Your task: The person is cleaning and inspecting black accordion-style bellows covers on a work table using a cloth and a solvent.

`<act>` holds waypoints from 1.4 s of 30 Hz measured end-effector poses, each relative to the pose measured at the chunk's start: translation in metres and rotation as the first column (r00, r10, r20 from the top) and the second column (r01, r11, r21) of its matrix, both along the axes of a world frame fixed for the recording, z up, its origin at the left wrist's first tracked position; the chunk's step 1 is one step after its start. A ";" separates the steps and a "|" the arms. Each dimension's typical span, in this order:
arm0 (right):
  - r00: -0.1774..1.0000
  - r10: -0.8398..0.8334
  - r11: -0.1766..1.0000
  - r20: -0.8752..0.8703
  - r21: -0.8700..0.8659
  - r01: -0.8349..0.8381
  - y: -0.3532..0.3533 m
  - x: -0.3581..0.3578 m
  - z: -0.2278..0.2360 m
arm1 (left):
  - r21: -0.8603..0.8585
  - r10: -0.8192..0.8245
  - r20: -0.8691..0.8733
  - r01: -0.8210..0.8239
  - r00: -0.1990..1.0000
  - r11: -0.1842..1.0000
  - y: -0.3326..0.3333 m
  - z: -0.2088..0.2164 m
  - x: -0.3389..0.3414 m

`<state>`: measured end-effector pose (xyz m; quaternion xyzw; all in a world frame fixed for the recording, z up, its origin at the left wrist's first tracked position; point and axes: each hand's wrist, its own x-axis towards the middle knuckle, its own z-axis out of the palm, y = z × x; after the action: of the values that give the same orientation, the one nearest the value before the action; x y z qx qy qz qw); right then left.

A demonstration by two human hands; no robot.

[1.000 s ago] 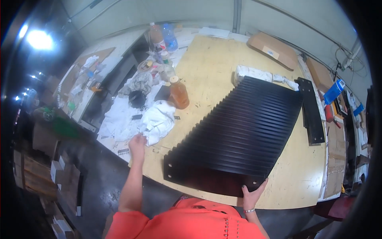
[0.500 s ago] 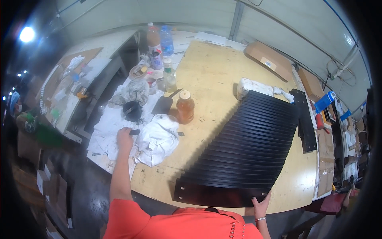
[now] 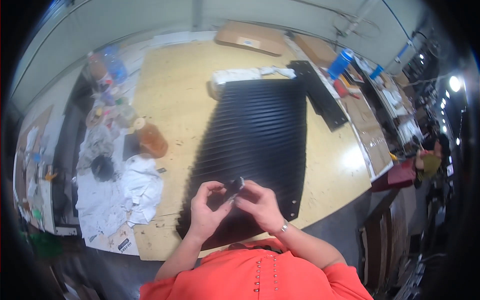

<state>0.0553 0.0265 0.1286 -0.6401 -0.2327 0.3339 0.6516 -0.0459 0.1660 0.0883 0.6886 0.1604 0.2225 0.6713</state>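
Near the tabletop's (image 3: 182,85) front edge, the left hand (image 3: 208,212) and right hand (image 3: 262,206) come together, their fingertips pinching a small dark piece (image 3: 233,188) between them; its exact shape is too blurred to tell. Below both hands, the overlapping black slats (image 3: 255,135) stretch from that front edge toward the far edge. A crumpled white cloth (image 3: 142,192) lies left of the left hand, toward the tabletop's left edge.

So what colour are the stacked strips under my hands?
The stacked strips are black, best seen in the head view.
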 end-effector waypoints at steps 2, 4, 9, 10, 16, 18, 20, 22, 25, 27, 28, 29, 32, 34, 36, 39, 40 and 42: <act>0.986 -0.026 0.991 -0.165 0.129 0.047 -0.002 -0.001 -0.007 | 0.046 -0.057 -0.035 0.058 0.998 0.997 -0.008 0.008 0.001; 0.964 -0.097 0.992 -0.249 0.056 0.115 -0.020 0.004 -0.009 | 0.070 -0.099 -0.030 0.101 0.995 0.992 0.010 0.013 -0.008; 0.846 -0.423 0.899 -0.325 -0.033 0.437 -0.100 0.014 -0.036 | 0.800 0.551 -0.113 -0.253 0.827 0.544 0.140 -0.052 -0.070; 0.830 -0.451 0.886 -0.329 -0.054 0.460 -0.116 0.016 -0.044 | 0.944 0.680 -0.147 -0.104 0.718 0.313 0.149 -0.071 -0.077; 0.826 -0.381 0.924 -0.415 -0.197 0.327 -0.173 0.007 -0.082 | 0.928 0.685 -0.246 -0.039 0.686 0.372 0.222 -0.140 -0.110; 0.863 -0.349 0.934 -0.365 -0.210 0.289 -0.175 0.007 -0.097 | 0.826 0.677 -0.094 -0.323 0.730 0.462 0.208 -0.102 -0.083; 0.901 -0.302 0.953 -0.312 -0.109 0.282 -0.178 0.010 -0.112 | 0.746 0.544 0.008 -0.368 0.839 0.555 0.177 -0.040 -0.067; 0.891 -0.315 0.948 -0.328 -0.061 0.313 -0.180 0.009 -0.118 | 0.623 0.409 -0.033 -0.301 0.912 0.722 0.089 0.022 -0.036; 0.891 -0.281 0.955 -0.356 -0.015 0.295 -0.187 0.009 -0.125 | 0.523 0.092 -0.049 -0.053 0.995 0.851 -0.023 0.019 -0.017; 0.891 -0.241 0.962 -0.386 0.028 0.272 -0.193 0.014 -0.129 | 0.787 -0.105 -0.076 0.124 0.992 0.604 -0.077 -0.002 0.009; 0.891 -0.223 0.966 -0.395 0.031 0.255 -0.194 0.016 -0.129 | 0.863 -0.084 -0.144 0.167 0.986 0.476 -0.101 -0.019 0.021; 0.895 -0.171 0.978 -0.411 0.041 0.205 -0.195 0.020 -0.128 | 0.884 -0.024 -0.236 0.225 0.972 0.410 -0.118 -0.035 0.031; 0.887 -0.007 0.994 -0.462 0.096 0.058 -0.205 0.030 -0.133 | 0.971 0.150 -0.046 0.009 0.988 0.240 -0.135 -0.069 0.048; 0.870 0.100 0.991 -0.483 0.130 -0.042 -0.214 0.042 -0.133 | 0.973 0.220 -0.037 -0.015 0.975 0.231 -0.139 -0.069 0.053; 0.866 0.137 0.989 -0.481 0.119 -0.090 -0.227 0.056 -0.132 | 0.972 0.264 -0.018 -0.046 0.964 0.232 -0.142 -0.071 0.056; 0.923 0.017 0.996 -0.384 0.086 0.018 -0.250 0.082 -0.131 | 0.954 0.459 0.013 -0.148 0.888 0.259 -0.151 -0.073 0.064; 0.963 -0.046 0.997 -0.266 0.055 0.062 -0.258 0.091 -0.135 | 0.947 0.511 0.032 -0.189 0.859 0.259 -0.152 -0.076 0.067; 0.987 -0.113 0.993 -0.111 -0.041 0.109 -0.264 0.109 -0.146 | 0.939 0.527 0.093 -0.251 0.845 0.236 -0.150 -0.083 0.067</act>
<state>0.1639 -0.2371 -0.0174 -0.6433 -0.1537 0.3367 0.6702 0.0212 0.0157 0.0050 0.9010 0.2534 0.3474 0.0570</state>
